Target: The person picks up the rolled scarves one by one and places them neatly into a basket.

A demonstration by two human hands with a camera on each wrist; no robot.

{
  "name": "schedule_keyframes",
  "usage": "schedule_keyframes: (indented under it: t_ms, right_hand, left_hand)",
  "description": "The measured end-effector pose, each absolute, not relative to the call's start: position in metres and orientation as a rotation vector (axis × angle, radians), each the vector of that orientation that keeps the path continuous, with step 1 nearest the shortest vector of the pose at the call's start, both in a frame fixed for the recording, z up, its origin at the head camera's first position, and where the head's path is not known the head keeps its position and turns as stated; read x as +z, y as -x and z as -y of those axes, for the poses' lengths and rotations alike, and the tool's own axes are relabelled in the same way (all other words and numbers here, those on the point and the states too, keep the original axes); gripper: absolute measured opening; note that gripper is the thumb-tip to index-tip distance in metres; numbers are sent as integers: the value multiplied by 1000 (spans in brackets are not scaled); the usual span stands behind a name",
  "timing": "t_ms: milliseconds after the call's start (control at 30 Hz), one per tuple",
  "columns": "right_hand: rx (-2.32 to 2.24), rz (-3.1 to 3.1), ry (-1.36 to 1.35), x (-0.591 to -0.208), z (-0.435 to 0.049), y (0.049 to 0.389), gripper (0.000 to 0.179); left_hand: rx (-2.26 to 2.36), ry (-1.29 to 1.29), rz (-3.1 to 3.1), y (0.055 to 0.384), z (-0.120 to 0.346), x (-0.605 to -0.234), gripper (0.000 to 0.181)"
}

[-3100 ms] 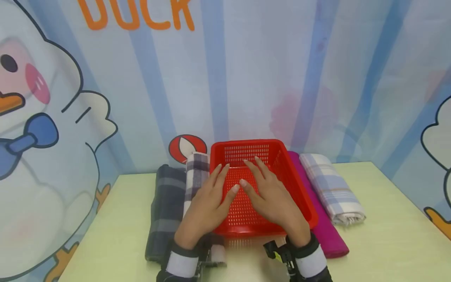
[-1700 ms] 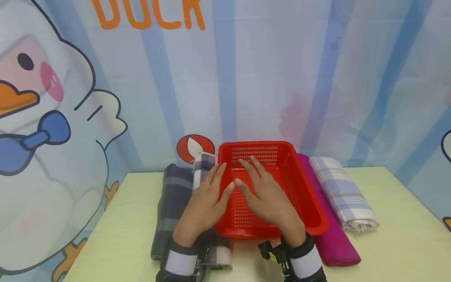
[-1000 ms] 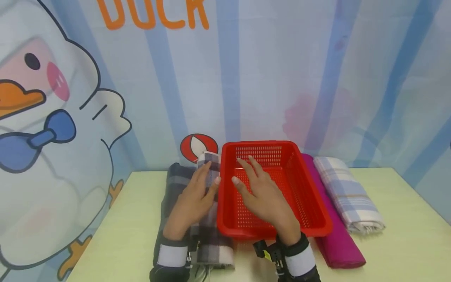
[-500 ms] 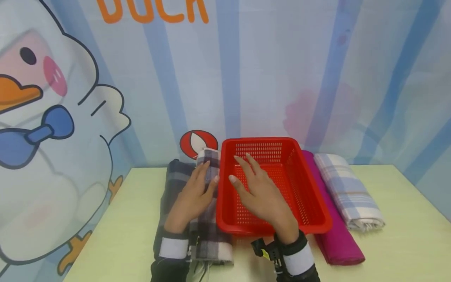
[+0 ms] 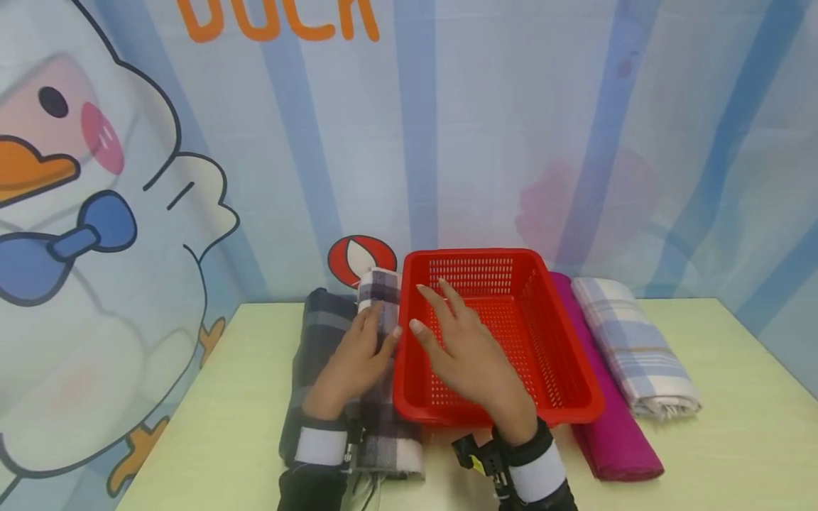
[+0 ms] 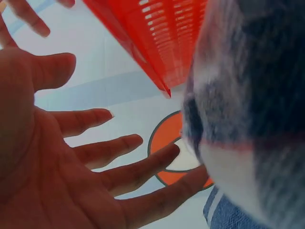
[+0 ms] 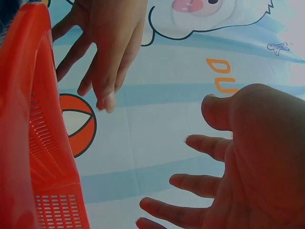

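Over the checked dark-and-white folded cloth [image 5: 382,284] hovers my left hand [image 5: 351,362], its fingers spread and bent a little. In the left wrist view, the fingertips of this left hand [image 6: 86,167] come close to the cloth [image 6: 238,95], palm bare. My right hand [image 5: 473,355] is held above the red plastic basket [image 5: 578,383], fingers spread and thumb apart. The right wrist view shows the right hand [image 7: 257,167] holding nothing, with the basket wall [image 7: 19,119] on the far side.
Left of the checked cloth lies a dark grey striped cloth [image 5: 329,323]. To the basket's right are a rolled magenta cloth [image 5: 616,447] and a folded white-and-blue plaid cloth [image 5: 633,341]. A duck-printed backdrop [image 5: 473,128] rises behind the pale yellow table [image 5: 211,397].
My left hand has moved left, from over the basket's edge to over the checked cloth. My right hand has drifted slightly left above the basket. The cloths and basket keep their arrangement.
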State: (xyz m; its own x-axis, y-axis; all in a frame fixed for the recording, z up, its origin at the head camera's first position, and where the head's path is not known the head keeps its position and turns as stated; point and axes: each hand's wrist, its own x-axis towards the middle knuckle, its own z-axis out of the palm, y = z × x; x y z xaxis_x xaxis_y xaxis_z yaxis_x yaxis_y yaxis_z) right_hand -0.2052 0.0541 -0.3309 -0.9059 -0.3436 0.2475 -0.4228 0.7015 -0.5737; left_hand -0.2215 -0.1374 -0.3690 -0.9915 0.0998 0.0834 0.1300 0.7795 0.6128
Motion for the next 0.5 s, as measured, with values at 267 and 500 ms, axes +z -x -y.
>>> schedule_keyframes:
  t_ms: [267,500]
  right_hand:
    - [932,2776,-648,-333,-48,204,69]
    - [924,2784,-645,-335,-45,203,69]
  left_hand:
    - [-1012,106,2970,223,141,-370,72]
    - [-1038,30,3019,225,146,-377,74]
